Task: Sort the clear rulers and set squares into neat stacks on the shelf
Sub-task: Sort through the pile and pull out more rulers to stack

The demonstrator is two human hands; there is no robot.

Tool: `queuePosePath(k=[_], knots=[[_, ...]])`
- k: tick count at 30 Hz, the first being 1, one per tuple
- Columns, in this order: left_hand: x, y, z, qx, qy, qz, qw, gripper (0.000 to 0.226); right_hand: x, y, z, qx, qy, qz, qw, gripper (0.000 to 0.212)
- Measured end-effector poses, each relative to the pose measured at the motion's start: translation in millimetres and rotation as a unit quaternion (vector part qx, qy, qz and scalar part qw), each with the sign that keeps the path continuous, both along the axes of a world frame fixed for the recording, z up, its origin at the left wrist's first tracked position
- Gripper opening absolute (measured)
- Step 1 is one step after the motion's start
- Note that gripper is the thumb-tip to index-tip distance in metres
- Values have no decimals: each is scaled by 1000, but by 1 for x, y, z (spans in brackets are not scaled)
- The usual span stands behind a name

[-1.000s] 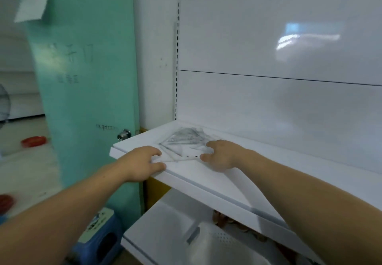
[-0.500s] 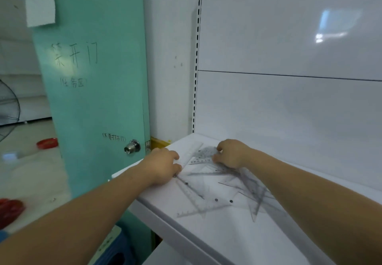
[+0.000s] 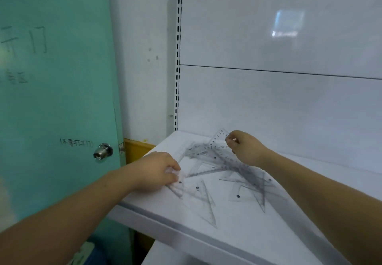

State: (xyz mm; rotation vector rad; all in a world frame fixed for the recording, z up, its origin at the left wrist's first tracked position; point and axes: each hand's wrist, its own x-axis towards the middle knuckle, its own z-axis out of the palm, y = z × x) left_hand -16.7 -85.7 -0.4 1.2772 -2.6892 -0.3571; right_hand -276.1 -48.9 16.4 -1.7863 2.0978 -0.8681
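While the white shelf stretches away to the right of both hands, what matters lies in the gap between them: a loose heap of clear rulers and set squares, overlapping at all angles and not yet stacked. Its bulk lies just left of the right forearm and to the right of the left hand. A long set square points its narrow tip toward the shelf's front edge, nearer the left hand than the right. At the far end of the heap the right hand pinches the corner of a marked set square, which is tilted up off the others, its numbered edge running down to the left of the fingertips. The left hand, well apart from the right, has its fingers curled over the end of a ruler; which way the ruler's length runs is hard to follow through the clear plastic. By this layout, the right hand looks better placed to draw its piece clear.
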Motion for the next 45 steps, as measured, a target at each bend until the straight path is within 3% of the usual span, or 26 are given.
queuePosePath(k=[3,6,10,12,17,21,23,31,39,45], knots=[[6,-3,-3,-12,49,-10,999,17,6,21,-4,29,-71,-21,997,33],[9,-3,-6,-2,144,5,990,3,13,47,-11,-20,-100,-32,994,39],[-2,-1,-1,84,347,27,934,15,16,74,-17,-112,-163,-97,975,36],[-13,3,1,127,391,22,911,17,16,87,-18,-141,-187,-125,964,36],[-52,26,3,140,374,-18,916,19,11,131,-19,-178,-202,-175,947,40],[-88,62,0,154,305,-97,935,59,-10,178,-18,-195,-126,-237,943,40],[-110,81,-3,120,290,-127,941,65,-26,207,-18,-184,-75,-253,947,41],[-225,206,-2,41,268,-229,935,65,-118,359,-30,-194,37,-324,925,48],[-341,322,-9,78,279,-221,931,45,-217,504,-37,-166,62,-388,905,47],[-397,357,-16,131,209,-219,944,41,-284,553,-42,-50,54,-413,908,46]])
